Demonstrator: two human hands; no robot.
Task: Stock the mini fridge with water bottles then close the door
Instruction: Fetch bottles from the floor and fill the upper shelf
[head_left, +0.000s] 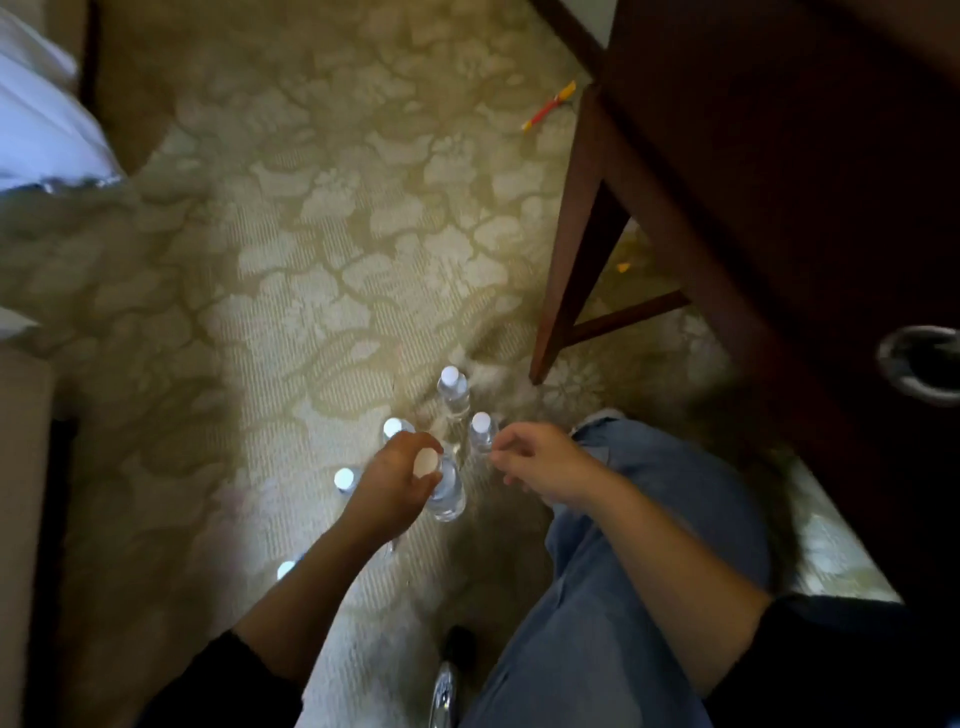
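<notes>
Left hand (397, 480) apparently around bottle (448, 493), open carpet (311, 260) beyond

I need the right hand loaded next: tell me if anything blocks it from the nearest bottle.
Nothing visible does. The right hand hovers just beside the white-capped bottle, with no object in the gap. The left hand grips a second bottle off to the side. The fridge is out of view.

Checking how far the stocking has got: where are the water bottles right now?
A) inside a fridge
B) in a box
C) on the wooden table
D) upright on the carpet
D: the bottles stand upright on the carpet, and the left hand grips one by its top.
</notes>
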